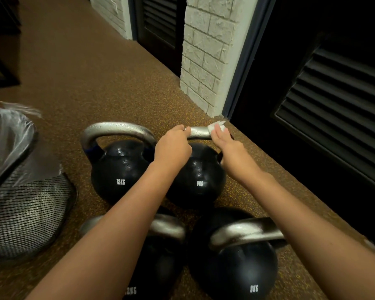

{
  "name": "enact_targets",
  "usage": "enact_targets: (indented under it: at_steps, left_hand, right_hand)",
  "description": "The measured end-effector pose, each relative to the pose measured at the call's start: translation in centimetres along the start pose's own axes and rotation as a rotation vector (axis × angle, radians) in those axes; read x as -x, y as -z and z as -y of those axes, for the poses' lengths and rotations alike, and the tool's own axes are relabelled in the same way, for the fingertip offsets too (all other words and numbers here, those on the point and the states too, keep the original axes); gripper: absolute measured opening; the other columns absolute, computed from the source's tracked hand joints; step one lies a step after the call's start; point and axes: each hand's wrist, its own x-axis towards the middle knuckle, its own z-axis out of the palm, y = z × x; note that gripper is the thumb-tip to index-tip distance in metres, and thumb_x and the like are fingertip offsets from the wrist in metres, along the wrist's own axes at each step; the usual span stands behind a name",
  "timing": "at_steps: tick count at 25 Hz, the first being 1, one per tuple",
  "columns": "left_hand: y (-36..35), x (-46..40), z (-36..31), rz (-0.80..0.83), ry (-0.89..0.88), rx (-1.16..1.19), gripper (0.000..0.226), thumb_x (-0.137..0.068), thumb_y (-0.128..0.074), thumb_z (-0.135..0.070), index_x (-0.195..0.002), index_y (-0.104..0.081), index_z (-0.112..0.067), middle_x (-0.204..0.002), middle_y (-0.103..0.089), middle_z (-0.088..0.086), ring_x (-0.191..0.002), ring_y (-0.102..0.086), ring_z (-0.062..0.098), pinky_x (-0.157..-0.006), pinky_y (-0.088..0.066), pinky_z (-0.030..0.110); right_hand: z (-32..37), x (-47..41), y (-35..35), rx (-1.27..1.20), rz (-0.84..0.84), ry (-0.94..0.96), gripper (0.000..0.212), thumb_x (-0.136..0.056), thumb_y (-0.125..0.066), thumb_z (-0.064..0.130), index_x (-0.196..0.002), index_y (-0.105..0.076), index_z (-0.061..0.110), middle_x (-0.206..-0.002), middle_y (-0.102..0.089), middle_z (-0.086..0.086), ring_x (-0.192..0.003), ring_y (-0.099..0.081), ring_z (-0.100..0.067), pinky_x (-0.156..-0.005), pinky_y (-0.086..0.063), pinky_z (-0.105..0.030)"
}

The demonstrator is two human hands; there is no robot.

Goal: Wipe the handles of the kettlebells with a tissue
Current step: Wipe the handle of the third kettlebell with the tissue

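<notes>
Open floor: speckled floor (78, 68) stretches bare behind the kettlebells.
Left: mesh bin (24, 213) stands near the 12KG kettlebell (119, 169).
Right: brick pillar (208, 57) and louvred door (338, 100) close that side.
Centre: four kettlebells stand crowded, narrow gaps between.

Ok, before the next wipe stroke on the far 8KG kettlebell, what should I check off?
1. Tissue on the handle: ok, at its right end.
2. Right hand pressing the tissue: ok.
3. Left hand steadying the handle: ok, grips its left end.
4. Kettlebell upright on the floor: ok.
5. Handle's middle wiped: cannot tell.
6. Bin within reach: ok, on the left.
</notes>
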Motion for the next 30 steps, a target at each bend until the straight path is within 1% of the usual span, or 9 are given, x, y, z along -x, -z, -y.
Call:
enact_targets:
  at_steps: [2,8,10,14,18,22,26,28,30]
  left_hand:
    - [0.2,0.3,-0.1,0.012,-0.034,-0.013,0.055,-0.088,-0.040,-0.001,-0.141,-0.040,-0.017,-0.151,-0.032,0.000,-0.136,-0.032,0.021,-0.110,-0.029,0.034]
    - [0.3,0.3,-0.1,0.011,-0.034,-0.011,0.056,-0.087,-0.042,-0.001,-0.141,-0.039,-0.018,-0.151,-0.031,0.001,-0.137,-0.031,0.020,-0.111,-0.029,0.034]
    - [0.4,0.4,-0.1,0.020,-0.036,-0.015,0.057,-0.088,-0.042,-0.001,-0.142,-0.038,-0.018,-0.151,-0.031,0.001,-0.137,-0.030,0.020,-0.112,-0.028,0.035]
    - [0.4,0.4,-0.2,0.019,-0.043,-0.032,0.056,-0.089,-0.041,-0.002,-0.142,-0.037,-0.017,-0.150,-0.031,0.002,-0.136,-0.032,0.022,-0.110,-0.031,0.036]
    - [0.4,0.5,-0.3,0.020,-0.042,-0.032,0.054,-0.088,-0.041,-0.001,-0.140,-0.041,-0.017,-0.148,-0.035,0.003,-0.132,-0.038,0.025,-0.107,-0.034,0.037]
    - [0.6,0.6,-0.1,0.031,-0.054,-0.041,0.057,-0.088,-0.040,-0.001,-0.142,-0.037,-0.017,-0.152,-0.028,0.003,-0.137,-0.030,0.023,-0.110,-0.029,0.036]
    - [0.5,0.5,-0.2,0.029,-0.047,-0.042,0.056,-0.088,-0.040,-0.001,-0.142,-0.037,-0.016,-0.151,-0.029,0.003,-0.136,-0.031,0.023,-0.109,-0.030,0.036]
    - [0.4,0.5,-0.2,0.030,-0.045,-0.042,0.056,-0.088,-0.041,-0.001,-0.142,-0.038,-0.016,-0.150,-0.031,0.003,-0.134,-0.034,0.025,-0.108,-0.032,0.038]
    - [0.5,0.5,-0.2,0.029,-0.043,-0.041,0.056,-0.088,-0.042,-0.001,-0.142,-0.038,-0.015,-0.150,-0.031,0.003,-0.133,-0.036,0.026,-0.108,-0.033,0.039]
  right_hand:
    - [-0.7,0.8,-0.4,0.001,0.020,0.011,0.088,-0.081,-0.054,-0.012,-0.150,-0.011,0.022,-0.158,0.004,0.003,-0.145,-0.007,-0.026,-0.116,-0.019,-0.041]
    - [0.4,0.3,-0.4,0.061,0.026,0.073,0.083,-0.083,-0.043,-0.016,-0.150,-0.009,0.018,-0.158,0.009,0.003,-0.146,0.003,-0.026,-0.118,-0.014,-0.043]
    - [-0.1,1.0,-0.4,0.065,0.037,0.048,0.084,-0.083,-0.043,-0.015,-0.150,-0.008,0.021,-0.158,0.009,0.005,-0.146,-0.001,-0.025,-0.118,-0.015,-0.043]
    - [-0.3,0.2,0.4,0.088,-0.010,-0.023,0.080,-0.081,-0.051,-0.011,-0.149,-0.018,0.017,-0.159,-0.002,-0.002,-0.140,-0.023,-0.034,-0.113,-0.025,-0.042]
    - [0.7,1.2,0.1,0.046,0.026,0.043,0.086,-0.081,-0.045,-0.017,-0.150,-0.012,0.020,-0.158,0.007,0.003,-0.145,-0.002,-0.023,-0.115,-0.014,-0.037]
    - [-0.9,1.2,0.3,-0.149,-0.081,-0.076,0.078,-0.085,-0.047,-0.013,-0.146,-0.024,0.029,-0.157,-0.015,0.002,-0.143,-0.018,-0.025,-0.115,-0.014,-0.033]
    - [-1.9,-0.6,0.0,-0.391,-0.123,-0.368,0.065,-0.089,-0.039,-0.005,-0.142,-0.035,0.033,-0.147,-0.038,-0.006,-0.124,-0.045,-0.034,-0.107,-0.037,-0.043]
    - [-1.7,-1.6,0.5,-0.404,-0.094,-0.446,0.062,-0.088,-0.040,-0.004,-0.141,-0.038,0.028,-0.140,-0.045,-0.011,-0.119,-0.047,-0.034,-0.101,-0.042,-0.045]
    - [-0.8,-2.0,1.1,-0.366,-0.109,-0.388,0.061,-0.087,-0.040,-0.006,-0.139,-0.043,0.025,-0.132,-0.050,-0.012,-0.119,-0.045,-0.032,-0.101,-0.041,-0.040]
